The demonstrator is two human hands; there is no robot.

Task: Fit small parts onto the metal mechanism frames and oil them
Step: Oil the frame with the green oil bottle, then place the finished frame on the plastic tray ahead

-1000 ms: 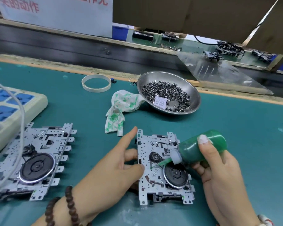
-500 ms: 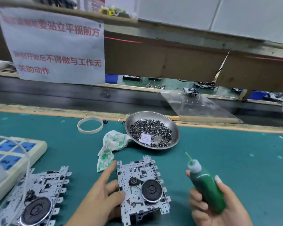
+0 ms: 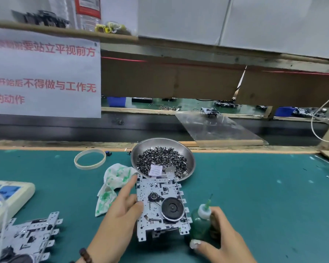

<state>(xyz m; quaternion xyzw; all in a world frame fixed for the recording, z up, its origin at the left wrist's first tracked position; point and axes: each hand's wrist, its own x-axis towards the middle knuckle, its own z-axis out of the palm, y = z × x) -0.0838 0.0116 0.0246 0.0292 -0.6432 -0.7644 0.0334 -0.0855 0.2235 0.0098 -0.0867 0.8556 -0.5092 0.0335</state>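
A metal mechanism frame with a black round wheel is tilted up off the green mat, its far edge by the steel bowl of small dark parts. My left hand grips the frame's left edge, thumb on its face and index finger stretched along the side. My right hand holds a green oil bottle upright, nozzle pointing up, just right of the frame. A second frame lies at the lower left.
A green-stained rag lies left of the bowl, a tape ring behind it. A cream box with blue pads sits at the left edge. A dark conveyor and a clear sheet run behind the mat.
The bottle came away from the frame and now stands upright at its right side. My left hand lifted the frame and pushed it toward the bowl. The view tilted up.
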